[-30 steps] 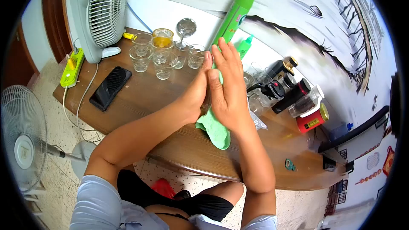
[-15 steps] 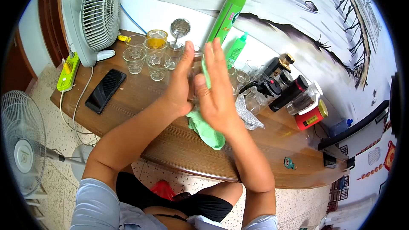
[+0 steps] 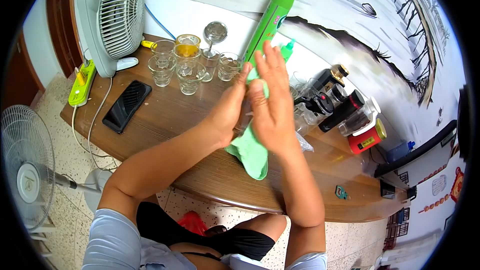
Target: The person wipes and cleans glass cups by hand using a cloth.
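Observation:
Between my two palms is a clear glass object (image 3: 244,116), mostly hidden, with a green cloth (image 3: 251,154) against it. My left hand (image 3: 231,110) presses on its left side, fingers pointing up and away. On the other side my right hand (image 3: 272,102) lies along the cloth, its thumb across the top. The cloth's loose end hangs below my palms over the wooden table (image 3: 200,177). Several small glasses (image 3: 190,77) stand just beyond my left hand.
A black phone (image 3: 127,106) lies at the left, near a white fan (image 3: 112,25) and a green power strip (image 3: 82,84). A green box (image 3: 270,25) stands behind my hands. Bottles, a glass pot (image 3: 306,115) and a red tin (image 3: 367,139) are at the right.
Both hands shifted left and then back right, still pressed around the glass object and cloth. The palms slid against each other, and the cloth's hanging end swung with them.

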A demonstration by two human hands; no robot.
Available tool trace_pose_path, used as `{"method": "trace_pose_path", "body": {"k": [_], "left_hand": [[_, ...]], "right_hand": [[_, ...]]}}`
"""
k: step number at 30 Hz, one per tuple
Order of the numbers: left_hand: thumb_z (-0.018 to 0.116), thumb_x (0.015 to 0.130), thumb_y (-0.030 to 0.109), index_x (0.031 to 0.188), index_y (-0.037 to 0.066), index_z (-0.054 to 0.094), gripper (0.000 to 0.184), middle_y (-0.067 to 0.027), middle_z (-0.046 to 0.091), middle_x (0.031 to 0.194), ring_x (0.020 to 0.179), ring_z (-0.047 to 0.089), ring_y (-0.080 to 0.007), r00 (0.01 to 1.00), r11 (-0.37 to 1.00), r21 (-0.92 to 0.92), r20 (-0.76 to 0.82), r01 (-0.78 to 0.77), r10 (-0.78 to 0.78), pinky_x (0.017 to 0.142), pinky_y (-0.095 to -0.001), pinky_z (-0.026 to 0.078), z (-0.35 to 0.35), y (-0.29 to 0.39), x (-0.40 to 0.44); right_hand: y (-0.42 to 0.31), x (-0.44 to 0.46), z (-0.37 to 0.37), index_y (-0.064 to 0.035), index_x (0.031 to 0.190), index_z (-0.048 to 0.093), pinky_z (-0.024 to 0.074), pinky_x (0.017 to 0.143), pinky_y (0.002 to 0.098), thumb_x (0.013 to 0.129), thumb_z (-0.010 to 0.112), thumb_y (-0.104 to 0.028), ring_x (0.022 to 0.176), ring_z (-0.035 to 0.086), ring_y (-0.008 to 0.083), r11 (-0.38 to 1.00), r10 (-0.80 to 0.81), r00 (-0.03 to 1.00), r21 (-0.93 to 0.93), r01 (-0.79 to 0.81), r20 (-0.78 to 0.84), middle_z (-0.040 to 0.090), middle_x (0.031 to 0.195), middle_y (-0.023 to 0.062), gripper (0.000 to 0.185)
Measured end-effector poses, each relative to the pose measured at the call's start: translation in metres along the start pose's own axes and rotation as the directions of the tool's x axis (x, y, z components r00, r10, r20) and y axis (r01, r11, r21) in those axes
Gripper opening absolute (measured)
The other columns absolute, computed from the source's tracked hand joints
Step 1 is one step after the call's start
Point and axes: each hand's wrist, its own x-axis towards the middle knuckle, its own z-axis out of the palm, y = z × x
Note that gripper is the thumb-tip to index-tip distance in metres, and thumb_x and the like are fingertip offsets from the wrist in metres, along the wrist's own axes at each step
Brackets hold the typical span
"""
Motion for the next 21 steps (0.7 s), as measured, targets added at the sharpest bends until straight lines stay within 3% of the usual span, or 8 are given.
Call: {"method": "trace_pose_path", "body": {"k": [2,5,9,13,17,18,21], "left_hand": [[0.038,0.109,0.066,0.163,0.010,0.032,0.078,-0.0099,0.044,0.160,0.143,0.049,-0.0232,0.998,1.000,-0.025,0.069,0.015,-0.014,0.116,-0.0423,0.045,-0.001,-0.006,0.000],[0.038,0.110,0.064,0.162,0.011,0.034,0.075,-0.0090,0.048,0.155,0.138,0.052,-0.0226,0.994,0.995,-0.068,0.086,0.080,-0.074,0.114,-0.0429,0.047,-0.004,-0.013,0.002],[0.038,0.111,0.063,0.160,0.012,0.038,0.071,-0.0082,0.056,0.146,0.129,0.059,-0.0223,0.993,0.993,-0.053,-0.049,0.103,-0.106,0.109,-0.0419,0.050,0.000,-0.001,-0.004],[0.036,0.111,0.062,0.151,0.010,0.048,0.067,-0.0081,0.059,0.143,0.126,0.062,-0.0222,0.997,0.999,-0.036,-0.081,-0.017,0.014,0.105,-0.0395,0.053,-0.016,0.007,0.006],[0.036,0.113,0.058,0.147,0.011,0.051,0.060,-0.0105,0.058,0.143,0.133,0.057,-0.0229,0.967,0.981,0.026,-0.166,-0.194,0.195,0.113,-0.0413,0.047,-0.018,0.013,0.008],[0.035,0.113,0.057,0.145,0.012,0.052,0.057,-0.0103,0.059,0.140,0.132,0.058,-0.0230,0.984,0.986,-0.118,-0.145,-0.120,0.103,0.112,-0.0421,0.048,-0.021,0.017,0.008],[0.034,0.113,0.059,0.146,0.012,0.050,0.060,-0.0097,0.056,0.144,0.134,0.057,-0.0229,0.980,0.977,-0.175,-0.178,-0.118,0.086,0.114,-0.0430,0.047,-0.021,0.018,0.010]], "right_hand": [[0.013,0.002,-0.005,0.0048,0.154,0.049,0.0248,0.128,0.0483,0.114,0.045,-0.033,0.157,0.032,0.0427,0.999,0.035,0.998,0.039,-0.033,-0.059,0.039,0.166,0.0253,0.054],[0.033,0.000,-0.008,0.0043,0.155,0.049,0.0279,0.126,0.0442,0.115,0.044,-0.037,0.153,0.041,0.0325,0.930,0.197,0.978,0.330,-0.163,-0.071,0.046,0.163,0.0206,0.057],[0.025,-0.004,0.001,0.0039,0.157,0.047,0.0293,0.126,0.0420,0.115,0.044,-0.042,0.151,0.043,0.0297,0.839,0.286,0.958,0.490,-0.236,-0.028,0.048,0.162,0.0199,0.062],[0.005,-0.008,0.013,-0.0006,0.160,0.044,0.0225,0.128,0.0469,0.115,0.042,-0.039,0.159,0.029,0.0388,0.981,0.056,0.998,0.187,-0.052,-0.012,0.034,0.169,0.0242,0.059],[-0.005,-0.013,0.026,-0.0043,0.160,0.046,0.0176,0.129,0.0542,0.113,0.044,-0.035,0.160,0.021,0.0464,0.993,-0.111,0.994,-0.024,0.112,0.018,0.026,0.173,0.0231,0.055],[-0.007,-0.014,0.032,-0.0056,0.159,0.047,0.0173,0.128,0.0550,0.113,0.044,-0.034,0.160,0.020,0.0466,0.983,-0.172,0.985,-0.067,0.173,0.023,0.027,0.173,0.0226,0.054],[-0.024,-0.014,0.028,-0.0079,0.159,0.049,0.0170,0.128,0.0559,0.112,0.045,-0.033,0.160,0.020,0.0468,0.975,-0.170,0.982,-0.129,0.179,0.084,0.028,0.173,0.0215,0.053]]}}
